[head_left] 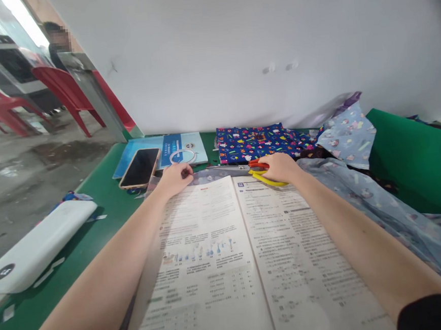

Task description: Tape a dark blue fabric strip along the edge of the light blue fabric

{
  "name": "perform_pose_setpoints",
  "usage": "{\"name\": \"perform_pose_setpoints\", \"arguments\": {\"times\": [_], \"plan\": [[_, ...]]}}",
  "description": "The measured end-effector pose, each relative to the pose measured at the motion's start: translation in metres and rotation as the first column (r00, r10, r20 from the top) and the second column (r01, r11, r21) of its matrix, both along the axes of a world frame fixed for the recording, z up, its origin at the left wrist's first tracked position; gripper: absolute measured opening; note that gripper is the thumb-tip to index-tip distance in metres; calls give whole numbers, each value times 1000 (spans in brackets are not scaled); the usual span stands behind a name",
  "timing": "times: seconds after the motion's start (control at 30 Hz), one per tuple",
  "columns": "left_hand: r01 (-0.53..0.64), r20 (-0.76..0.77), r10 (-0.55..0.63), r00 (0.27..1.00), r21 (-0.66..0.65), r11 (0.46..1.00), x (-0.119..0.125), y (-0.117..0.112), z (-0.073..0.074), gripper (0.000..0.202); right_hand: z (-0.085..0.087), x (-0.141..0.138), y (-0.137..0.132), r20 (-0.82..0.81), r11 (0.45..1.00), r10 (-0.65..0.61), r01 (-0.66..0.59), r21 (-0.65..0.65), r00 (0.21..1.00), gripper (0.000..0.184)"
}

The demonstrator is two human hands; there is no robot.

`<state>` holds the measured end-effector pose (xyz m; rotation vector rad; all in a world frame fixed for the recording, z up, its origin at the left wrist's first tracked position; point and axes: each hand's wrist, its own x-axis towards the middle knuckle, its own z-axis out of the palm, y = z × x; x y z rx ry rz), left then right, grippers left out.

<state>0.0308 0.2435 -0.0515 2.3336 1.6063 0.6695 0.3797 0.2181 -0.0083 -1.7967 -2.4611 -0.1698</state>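
An open book (211, 247) with printed pages lies in front of me. Along its top edge shows a clear plastic sheet (205, 178), whose full extent is hard to make out. My left hand (176, 179) is closed at the book's upper left, pinching the sheet's edge. My right hand (280, 167) grips scissors (269, 181) with red and yellow handles. Their blades point left, lying along the sheet just above the pages. Whether the blades are parted is not clear.
Beyond my left hand are a phone (140, 168), blue booklets (128, 151) and a white ring (182, 157). Patterned dark blue fabric (257, 141) and light blue fabric (350, 137) lie right. A white device (43, 245) rests on the green surface (98, 266). A person (57, 45) is behind.
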Motion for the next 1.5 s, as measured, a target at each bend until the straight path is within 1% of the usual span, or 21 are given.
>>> {"name": "perform_pose_setpoints", "arguments": {"times": [0.17,0.33,0.43,0.57,0.67,0.77,0.87,0.97,1.07,1.17,1.33,1.43,1.5], "plan": [[0,8,0,1000,-7,1000,1,-1,2,9,-3,-1,-2,-46,998,-57,58,17,997,49],[-3,16,3,1000,-5,1000,1,-2,1,10,-6,2,0,-132,975,-174,189,113,976,47],[-2,8,2,1000,5,1000,1,-2,1,9,-8,6,2,-194,938,-237,276,208,952,47],[8,-3,-8,1000,14,1000,1,-2,2,9,-9,12,5,-308,861,-320,411,299,896,44],[9,4,-9,1000,10,1000,2,-2,2,10,-9,18,8,-417,815,-368,504,285,831,43],[7,13,-7,1000,6,1000,1,-2,1,10,-8,22,9,-495,796,-381,549,253,781,41],[6,47,-7,999,16,1000,1,-3,1,16,-8,24,9,-535,801,-362,549,240,763,38],[3,62,-5,998,29,1000,0,-4,2,19,-10,22,9,-548,827,-284,490,275,787,42],[50,-4,-50,999,101,994,-1,-5,5,20,-14,20,12,-535,857,-162,387,340,829,45],[109,-70,-99,993,157,982,-4,-6,9,22,-17,16,15,-538,870,-86,326,368,838,44],[125,-116,-107,987,162,979,-13,-5,9,25,-15,8,14,-575,843,-61,351,408,816,43],[116,-94,-103,990,146,983,-18,-3,9,26,-12,4,10,-567,858,-12,300,417,823,50],[97,-36,-93,995,127,987,-21,-3,10,26,-11,0,7,-526,873,-3,259,413,850,54]]}}
